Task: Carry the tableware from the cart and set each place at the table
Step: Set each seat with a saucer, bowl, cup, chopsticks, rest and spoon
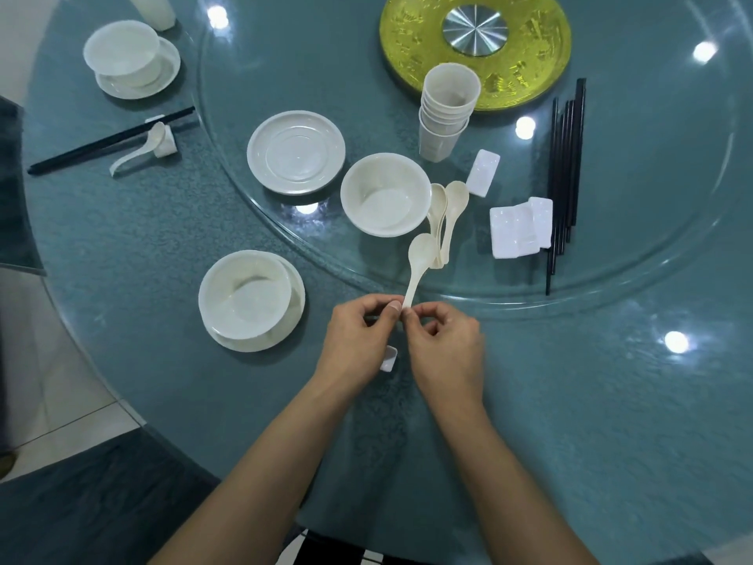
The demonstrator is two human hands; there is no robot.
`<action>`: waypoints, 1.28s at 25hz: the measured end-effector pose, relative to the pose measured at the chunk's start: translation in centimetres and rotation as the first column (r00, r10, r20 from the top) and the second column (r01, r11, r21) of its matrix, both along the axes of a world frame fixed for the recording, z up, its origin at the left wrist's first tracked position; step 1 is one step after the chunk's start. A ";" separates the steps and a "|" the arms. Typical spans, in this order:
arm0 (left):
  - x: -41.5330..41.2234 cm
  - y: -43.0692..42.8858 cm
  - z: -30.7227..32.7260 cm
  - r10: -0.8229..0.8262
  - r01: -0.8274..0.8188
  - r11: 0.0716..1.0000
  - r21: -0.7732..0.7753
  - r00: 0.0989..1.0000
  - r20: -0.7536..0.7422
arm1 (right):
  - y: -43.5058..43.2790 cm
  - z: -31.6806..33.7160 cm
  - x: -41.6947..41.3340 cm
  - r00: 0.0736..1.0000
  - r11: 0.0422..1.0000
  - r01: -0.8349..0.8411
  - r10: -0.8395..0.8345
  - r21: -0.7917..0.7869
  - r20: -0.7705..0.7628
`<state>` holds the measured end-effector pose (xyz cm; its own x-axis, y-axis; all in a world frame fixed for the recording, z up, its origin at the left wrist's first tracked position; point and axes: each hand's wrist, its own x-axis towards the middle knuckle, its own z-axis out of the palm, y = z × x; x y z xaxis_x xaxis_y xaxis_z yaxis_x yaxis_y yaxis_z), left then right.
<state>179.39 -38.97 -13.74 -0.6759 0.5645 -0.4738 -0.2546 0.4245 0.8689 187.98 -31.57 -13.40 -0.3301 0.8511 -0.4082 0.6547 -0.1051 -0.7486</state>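
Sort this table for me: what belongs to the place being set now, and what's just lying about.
In hand: spoon pinched by left hand and right hand; small white rest; bowl on saucer.
Lying about: cup stack, spare spoons, chopsticks, gold disc.

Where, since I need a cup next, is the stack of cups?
Head view, upper middle: the stack of cups stands on the glass turntable, at the near edge of the gold disc, just beyond the loose bowl.

Two bare forearms [281,462] lead to the left hand [358,340] and right hand [444,348], nails trimmed short.
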 end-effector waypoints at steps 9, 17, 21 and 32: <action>0.8 -1.3 0.0 0.025 -0.026 0.999 -0.037 0.999 -0.033 | -1.6 0.6 1.2 0.995 0.996 -0.090 0.089 0.024 0.035; 1.8 -3.5 -0.1 -0.090 0.076 0.988 -0.136 0.991 -0.097 | -2.1 -0.1 1.3 0.999 1.000 -0.023 0.023 0.008 -0.037; 2.7 -4.8 0.2 -0.096 0.078 0.984 -0.160 0.989 -0.109 | -2.7 -0.3 1.3 0.997 0.998 -0.065 0.064 -0.026 -0.031; 3.2 -7.2 0.2 -0.051 0.035 0.981 -0.193 0.995 -0.081 | -5.1 -0.7 2.4 0.995 0.992 -0.083 0.087 -0.097 0.038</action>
